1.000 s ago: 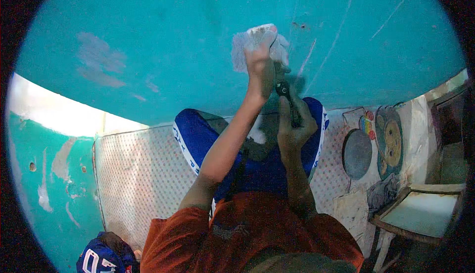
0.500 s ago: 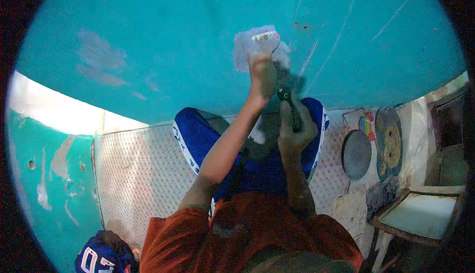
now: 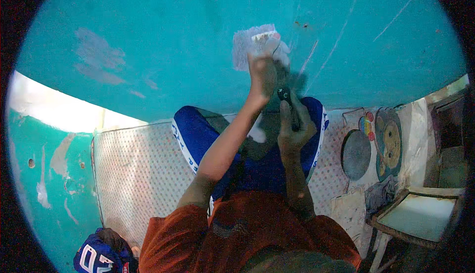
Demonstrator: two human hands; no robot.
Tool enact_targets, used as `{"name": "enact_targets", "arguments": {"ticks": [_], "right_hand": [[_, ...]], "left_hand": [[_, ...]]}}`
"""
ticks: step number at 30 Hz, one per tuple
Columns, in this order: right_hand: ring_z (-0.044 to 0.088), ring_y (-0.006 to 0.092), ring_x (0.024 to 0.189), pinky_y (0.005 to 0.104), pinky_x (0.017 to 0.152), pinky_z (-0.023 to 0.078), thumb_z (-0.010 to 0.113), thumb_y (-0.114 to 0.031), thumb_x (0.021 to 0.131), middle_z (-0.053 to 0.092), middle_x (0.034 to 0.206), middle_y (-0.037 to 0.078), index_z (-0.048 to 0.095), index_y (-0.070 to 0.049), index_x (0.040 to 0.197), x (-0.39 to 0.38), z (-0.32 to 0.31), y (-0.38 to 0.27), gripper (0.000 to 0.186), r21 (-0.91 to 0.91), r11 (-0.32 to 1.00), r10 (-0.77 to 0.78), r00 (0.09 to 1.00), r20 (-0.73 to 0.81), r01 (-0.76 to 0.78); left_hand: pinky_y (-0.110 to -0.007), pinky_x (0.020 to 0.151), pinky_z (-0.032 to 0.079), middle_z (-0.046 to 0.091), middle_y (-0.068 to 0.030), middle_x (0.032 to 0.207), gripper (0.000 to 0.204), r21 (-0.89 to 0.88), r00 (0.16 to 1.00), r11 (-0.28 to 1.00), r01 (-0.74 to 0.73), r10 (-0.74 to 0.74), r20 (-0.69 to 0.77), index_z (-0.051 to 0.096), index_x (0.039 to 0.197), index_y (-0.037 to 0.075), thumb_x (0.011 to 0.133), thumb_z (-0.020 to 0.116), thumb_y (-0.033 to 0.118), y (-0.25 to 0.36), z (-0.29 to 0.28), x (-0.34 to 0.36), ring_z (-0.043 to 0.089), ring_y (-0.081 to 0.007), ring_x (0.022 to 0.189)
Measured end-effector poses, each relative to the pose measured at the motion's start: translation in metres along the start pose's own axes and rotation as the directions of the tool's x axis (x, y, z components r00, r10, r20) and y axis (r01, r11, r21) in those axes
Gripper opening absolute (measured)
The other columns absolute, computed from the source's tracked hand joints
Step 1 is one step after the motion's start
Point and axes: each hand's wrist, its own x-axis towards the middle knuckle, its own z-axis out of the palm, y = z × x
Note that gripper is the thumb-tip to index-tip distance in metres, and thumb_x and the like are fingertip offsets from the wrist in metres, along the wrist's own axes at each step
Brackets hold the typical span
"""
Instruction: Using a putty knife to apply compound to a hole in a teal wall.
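My left hand [image 3: 262, 77] reaches up to a turquoise wall [image 3: 173, 40]. Its fingers are closed on a pale flat tool [image 3: 270, 45], whose exact kind I cannot make out. The tool lies against a whitish patch [image 3: 241, 48] on the wall, along a bright white edge. Lower and to the right, my right hand [image 3: 298, 129] is wrapped round a small black handheld object [image 3: 284, 94] with a rounded end and a little mark on it. Its lower part is hidden by my fingers.
My bent knees in blue trousers [image 3: 190, 129] are close to the wall, over a dotted mat [image 3: 133, 169]. Someone in a dark blue top [image 3: 101, 253] is at lower left. A round dark disc [image 3: 356, 154] and a wooden-framed chair [image 3: 420, 213] stand at right.
Both hands keep nearly the same place and grip. The person at lower left has shifted slightly upward in view.
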Motion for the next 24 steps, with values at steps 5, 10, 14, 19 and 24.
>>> {"name": "enact_targets", "arguments": {"ticks": [5, 10, 14, 19, 24], "right_hand": [[0.060, 0.0158, 0.089, 0.0285, 0.080, 0.046, 0.064, -0.008, 0.081, 0.065, 0.098, 0.014, 0.062, 0.003, 0.107, -0.002, -0.001, -0.004, 0.028, 0.024, 0.999, 0.021, 1.000, 0.016, -0.021], [0.060, 0.0152, 0.088, 0.0278, 0.079, 0.046, 0.064, -0.007, 0.081, 0.065, 0.098, 0.014, 0.062, 0.004, 0.107, 0.003, 0.000, -0.010, 0.028, 0.031, 0.996, 0.081, 0.997, 0.006, -0.081], [0.059, 0.0141, 0.085, 0.0265, 0.076, 0.046, 0.065, -0.007, 0.081, 0.065, 0.097, 0.012, 0.062, 0.004, 0.106, -0.003, -0.002, 0.006, 0.028, -0.015, 1.000, 0.019, 0.999, 0.026, -0.019], [0.059, 0.0139, 0.086, 0.0268, 0.077, 0.046, 0.065, -0.007, 0.081, 0.065, 0.095, 0.012, 0.062, 0.005, 0.104, 0.003, -0.001, -0.009, 0.026, 0.081, 0.995, 0.066, 0.998, -0.012, -0.064], [0.059, 0.0134, 0.087, 0.0263, 0.078, 0.046, 0.065, -0.006, 0.081, 0.065, 0.096, 0.011, 0.062, 0.005, 0.103, 0.002, -0.004, -0.011, 0.025, 0.100, 0.981, 0.160, 0.986, 0.048, -0.164]], "left_hand": [[-0.025, 0.039, 0.032, 0.047, 0.0014, 0.054, 0.025, -0.108, 0.993, 0.987, 0.118, -0.120, -0.010, 0.053, 0.067, 0.009, 0.085, 0.057, 0.026, -0.006, -0.006, 0.002, 0.044, -0.0083, 0.044], [-0.024, 0.039, 0.032, 0.048, 0.0013, 0.054, 0.024, -0.180, 0.997, 0.981, 0.075, -0.073, 0.016, 0.053, 0.067, 0.010, 0.085, 0.057, 0.025, -0.004, -0.003, 0.006, 0.044, -0.0075, 0.044], [-0.025, 0.040, 0.032, 0.049, 0.0008, 0.056, 0.022, -0.031, 0.998, 0.997, 0.069, -0.069, 0.011, 0.054, 0.071, 0.009, 0.086, 0.056, 0.025, -0.002, -0.002, 0.003, 0.043, -0.0081, 0.043], [-0.025, 0.040, 0.033, 0.050, 0.0005, 0.059, 0.017, -0.119, 0.996, 0.993, -0.001, 0.011, 0.083, 0.056, 0.079, 0.009, 0.087, 0.055, 0.025, -0.012, -0.006, 0.010, 0.043, -0.0093, 0.044], [-0.027, 0.049, 0.041, 0.054, -0.0012, 0.069, 0.018, -0.006, 0.998, 1.000, 0.026, -0.026, 0.049, 0.058, 0.088, 0.008, 0.089, 0.052, 0.025, -0.034, -0.026, 0.009, 0.050, -0.0124, 0.055]]}}
